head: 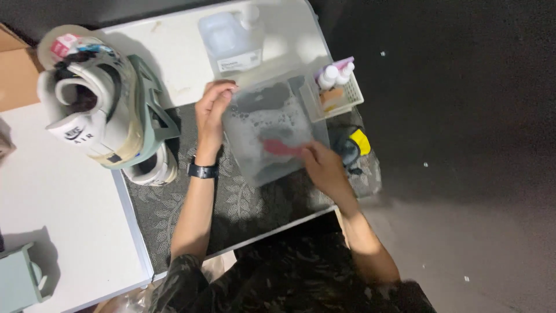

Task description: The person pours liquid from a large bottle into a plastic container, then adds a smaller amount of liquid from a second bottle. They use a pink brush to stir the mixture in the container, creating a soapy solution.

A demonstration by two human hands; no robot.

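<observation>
Head view, near to far. Closest to me: dark camo sleeves, then both forearms reaching over a grey leaf-pattern mat (pixel 174 214) on the white table (pixel 58 191). Left wrist has a dark watch (pixel 202 170).

Between the hands sits a clear plastic tub (pixel 267 130), suds and dark water inside, w/ a red-handled brush (pixel 282 148) lying in it. Left hand (pixel 213 113) is flat against the tub's left wall, fingers up along the rim, steadying it, not clenched. Right hand (pixel 324 164) is at the tub's near right corner, fingers curled round the brush end, looks like a pinch grip, but can't tell for sure through the plastic.

My read: brush is being wetted in the wash tub. Next move prob needs a firm hold on the handle and the tub kept still.

Just right of tub: a yellow-black item (pixel 354 144), white basket (pixel 353 93) w/ small bottles. Behind: a big clear jug (pixel 231 37). Far left: white sneakers (pixel 87 110) on a green stand (pixel 152 110).
</observation>
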